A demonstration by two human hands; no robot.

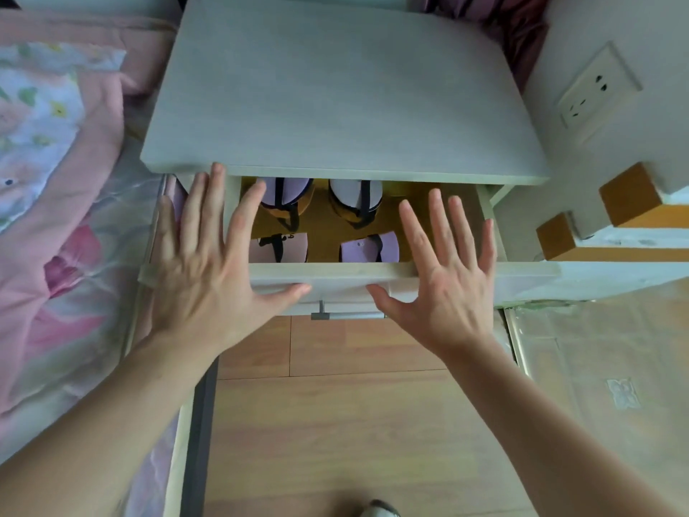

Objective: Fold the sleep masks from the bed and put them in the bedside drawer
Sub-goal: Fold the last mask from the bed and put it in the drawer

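The bedside drawer (335,272) stands partly open under the pale grey cabinet top (335,98). Inside, on its yellow-brown floor, lie several folded sleep masks with dark straps: a purple one (285,190) at the back left, a white one (354,194) at the back right, a pink one (277,246) at the front left and a lilac one (369,248) at the front right. My left hand (208,270) and my right hand (447,278) are spread flat, fingers apart, over the drawer's front panel, holding nothing.
The bed with a pink flowered quilt (56,218) runs along the left. A metal handle (346,315) sits on the drawer front. A wall socket (596,91) and wood-trimmed furniture (615,225) are on the right. Wooden floor (335,423) lies below.
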